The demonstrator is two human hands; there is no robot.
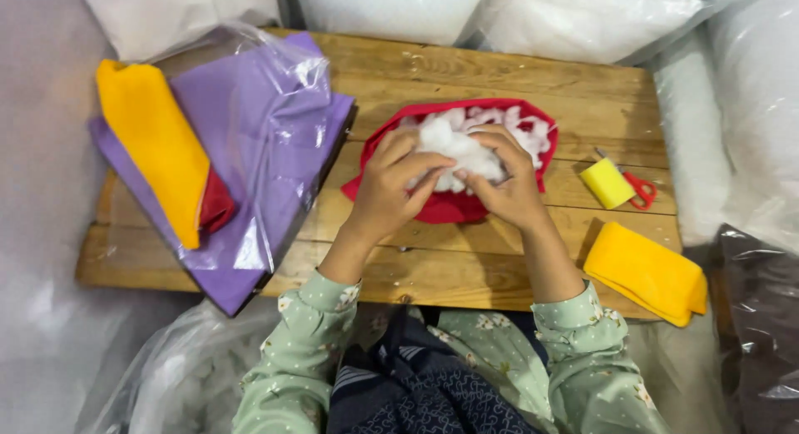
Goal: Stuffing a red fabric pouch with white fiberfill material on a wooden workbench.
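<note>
Presently both hands, left hand [393, 180] and right hand [502, 180], pinch a clump of white fibre stuffing [456, 149] inside the red felt pouch [449, 206], mid-centre on the wooden plank worktop [499, 76].

Bright, even light, soft shadows; glare on clear plastic [275, 93] (edges slightly blurred).
</note>
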